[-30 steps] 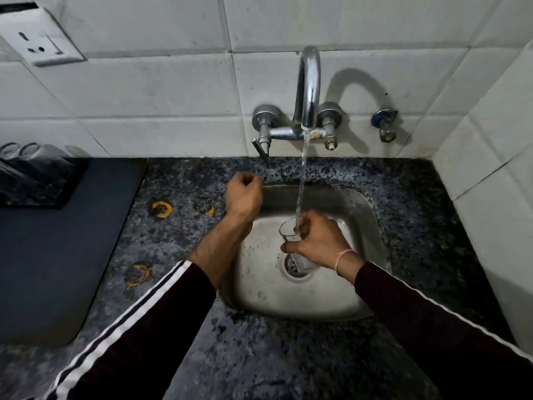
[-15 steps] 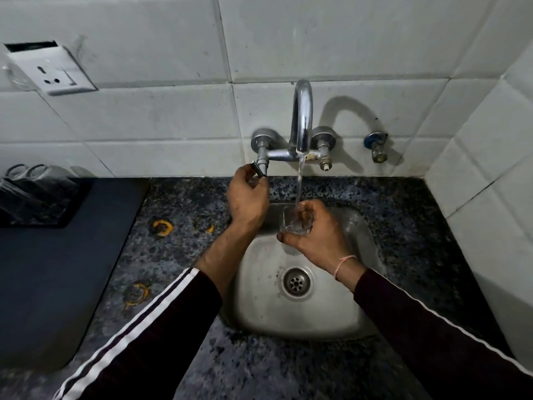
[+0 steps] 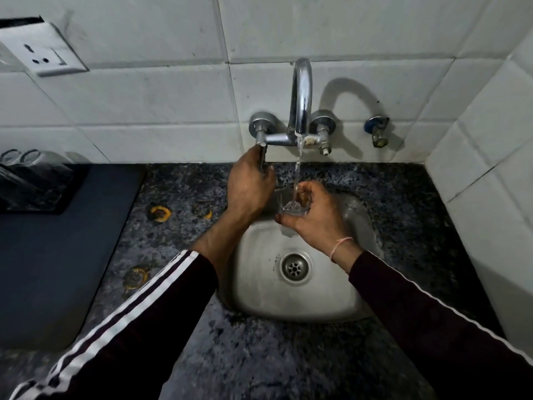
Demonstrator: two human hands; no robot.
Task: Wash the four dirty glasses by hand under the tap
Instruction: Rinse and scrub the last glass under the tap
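A small clear glass (image 3: 292, 209) stands upright in my right hand (image 3: 313, 216), held over the steel sink (image 3: 259, 272). Water runs from the chrome tap (image 3: 301, 96) straight into the glass. My left hand (image 3: 249, 183) is closed around the tap's left lever handle (image 3: 263, 157), just left of the water stream. More clear glasses (image 3: 21, 160) sit on a dark tray at the far left edge, partly cut off by the frame.
Dark speckled stone counter (image 3: 178, 183) surrounds the sink, with orange ring stains (image 3: 159, 212) left of it. A dark mat (image 3: 52, 255) covers the left counter. White tiled walls stand behind and at right; a wall socket (image 3: 43, 57) and a small valve (image 3: 377, 134) are mounted there.
My left hand rose from the sink's rim to the tap's left handle and closed on it. My right hand lifted the glass higher under the stream.
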